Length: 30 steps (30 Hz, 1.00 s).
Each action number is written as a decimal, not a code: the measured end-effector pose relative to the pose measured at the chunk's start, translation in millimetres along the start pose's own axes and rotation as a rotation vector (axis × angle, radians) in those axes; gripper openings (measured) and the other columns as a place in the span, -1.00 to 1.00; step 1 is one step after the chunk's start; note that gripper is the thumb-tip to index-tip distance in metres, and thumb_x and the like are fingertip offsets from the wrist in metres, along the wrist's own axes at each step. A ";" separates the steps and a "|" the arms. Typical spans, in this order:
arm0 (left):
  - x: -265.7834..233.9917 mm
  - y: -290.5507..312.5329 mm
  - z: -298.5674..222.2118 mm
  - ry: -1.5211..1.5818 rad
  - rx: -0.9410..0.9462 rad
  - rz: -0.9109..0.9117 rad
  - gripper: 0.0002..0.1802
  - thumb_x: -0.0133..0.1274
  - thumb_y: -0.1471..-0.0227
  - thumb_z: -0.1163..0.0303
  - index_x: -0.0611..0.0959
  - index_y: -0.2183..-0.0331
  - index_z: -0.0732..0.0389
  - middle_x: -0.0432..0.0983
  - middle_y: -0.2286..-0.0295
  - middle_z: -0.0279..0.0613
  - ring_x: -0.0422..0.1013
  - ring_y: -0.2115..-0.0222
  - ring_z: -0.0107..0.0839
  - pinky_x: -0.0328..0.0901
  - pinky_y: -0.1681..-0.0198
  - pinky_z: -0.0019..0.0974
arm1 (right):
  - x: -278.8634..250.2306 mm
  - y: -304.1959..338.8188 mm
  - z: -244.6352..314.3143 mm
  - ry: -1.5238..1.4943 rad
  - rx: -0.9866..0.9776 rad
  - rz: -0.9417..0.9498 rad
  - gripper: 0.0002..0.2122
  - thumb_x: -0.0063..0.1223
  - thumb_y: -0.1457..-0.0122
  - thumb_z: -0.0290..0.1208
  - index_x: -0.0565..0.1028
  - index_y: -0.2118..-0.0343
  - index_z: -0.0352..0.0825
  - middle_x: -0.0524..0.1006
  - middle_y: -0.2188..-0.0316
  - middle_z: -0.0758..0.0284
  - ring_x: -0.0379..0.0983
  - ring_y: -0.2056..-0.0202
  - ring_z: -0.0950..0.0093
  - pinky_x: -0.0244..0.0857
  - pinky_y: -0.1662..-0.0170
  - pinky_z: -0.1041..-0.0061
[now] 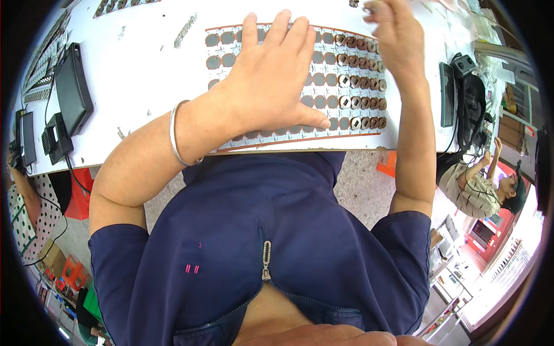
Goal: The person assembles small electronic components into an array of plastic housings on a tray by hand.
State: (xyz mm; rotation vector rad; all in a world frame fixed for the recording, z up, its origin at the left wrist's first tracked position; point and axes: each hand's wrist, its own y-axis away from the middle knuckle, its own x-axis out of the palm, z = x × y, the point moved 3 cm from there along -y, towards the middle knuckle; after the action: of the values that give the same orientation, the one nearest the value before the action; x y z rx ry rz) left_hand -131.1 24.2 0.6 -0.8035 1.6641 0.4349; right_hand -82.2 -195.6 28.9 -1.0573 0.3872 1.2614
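Lengthwise, the panel (330,80) runs sideways beneath splayed, empty left fingers (278,30), while right fingers (384,17) pinch a small blurred piece (372,7).

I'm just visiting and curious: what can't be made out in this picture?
Head view:
Part of the disc sheet: hidden under the left hand.
What, if anything, the right hand pinches: too small and blurred.
Rest of the upper-left strip: cut by the top edge.

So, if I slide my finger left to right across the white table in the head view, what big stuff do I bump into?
Flat black box → silver bangle → left hand → brown round pieces → right hand → flat dark slab → black strap bundle.
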 end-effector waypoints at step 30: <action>-36.9 -31.1 21.3 1.105 -0.357 -0.080 -0.74 0.15 -0.17 0.36 0.69 0.22 0.38 0.52 0.60 -0.44 0.35 0.59 -0.69 0.27 0.54 -0.49 | 3.4 17.1 20.1 -1.084 0.446 0.337 -0.85 0.07 -0.32 -0.43 0.55 0.15 -0.38 0.59 0.39 0.40 0.48 0.48 0.71 0.40 0.44 0.72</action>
State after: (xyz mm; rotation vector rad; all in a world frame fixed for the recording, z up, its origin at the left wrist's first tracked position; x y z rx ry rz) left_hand -91.1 27.0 34.8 -1.5402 2.5816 0.2236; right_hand -102.4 -178.3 29.2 0.1525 -0.0138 1.7442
